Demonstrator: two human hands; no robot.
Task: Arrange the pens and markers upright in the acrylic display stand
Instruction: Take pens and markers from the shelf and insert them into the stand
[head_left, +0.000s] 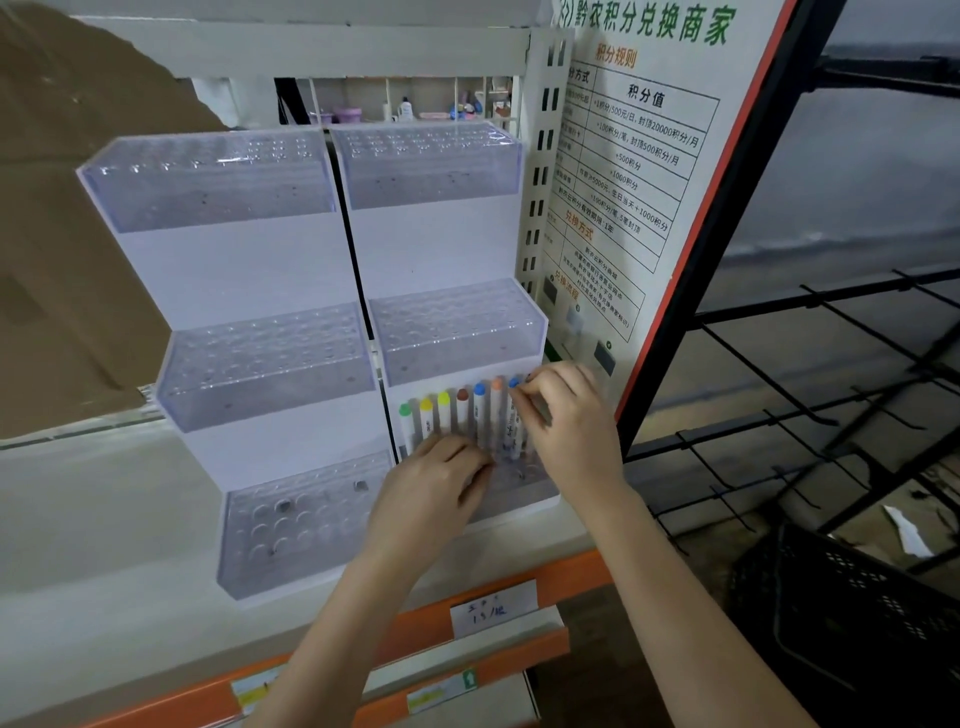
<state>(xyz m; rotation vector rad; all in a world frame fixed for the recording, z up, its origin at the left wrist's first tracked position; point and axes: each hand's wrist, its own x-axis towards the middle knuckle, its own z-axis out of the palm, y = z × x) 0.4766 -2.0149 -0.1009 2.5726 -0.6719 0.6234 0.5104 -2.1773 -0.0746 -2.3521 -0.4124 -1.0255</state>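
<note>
At left of centre stands an empty 3-tier acrylic stand (249, 358); beside it, a second stand (457, 332) holds a row of markers (462, 415) upright in its bottom tier, lower centre of frame. The left hand (431, 493) rests on that tier's front, fingers loosely curled, holding nothing visible. The right hand (566, 415) pinches the rightmost blue-capped marker (513, 410) with narrow fingers.

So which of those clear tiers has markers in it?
Only the bottom tier of the right stand, where both hands are. Its row of markers stands upright with coloured caps; the other five tiers hold none.
</note>
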